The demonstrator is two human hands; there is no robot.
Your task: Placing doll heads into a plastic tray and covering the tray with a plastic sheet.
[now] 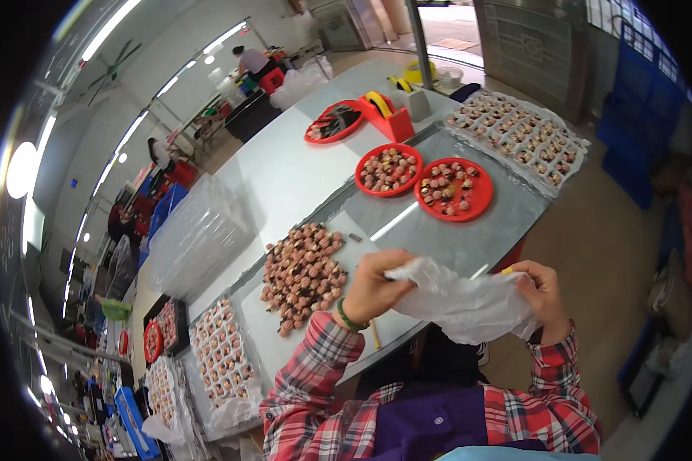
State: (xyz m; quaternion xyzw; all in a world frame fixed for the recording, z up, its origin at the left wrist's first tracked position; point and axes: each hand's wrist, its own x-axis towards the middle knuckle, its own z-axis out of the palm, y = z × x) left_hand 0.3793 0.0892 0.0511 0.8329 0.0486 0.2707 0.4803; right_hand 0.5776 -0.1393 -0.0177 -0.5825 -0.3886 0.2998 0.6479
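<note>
Between my two hands stretches a crumpled, thin white plastic bag or sheet (pixel 461 303), held up in front of me over the table's near edge. My left hand (pixel 378 288), with a green bracelet at its wrist, pinches one end. The other end is gripped by my right hand (pixel 544 296); a small yellow bit shows at its fingers, too small to name. Just left of my left hand lies a heap of small pink and dark brown pieces (pixel 304 273). Beyond the sheet, two red round trays (pixel 480 201) hold more of these pieces.
A white compartment tray (pixel 515 138) full of pieces lies at the far right, another (pixel 221 353) at the left. A red tape dispenser (pixel 388 121) stands at the back beside a red plate (pixel 324 138). Clear plastic packaging (pixel 200 238) is stacked on the left.
</note>
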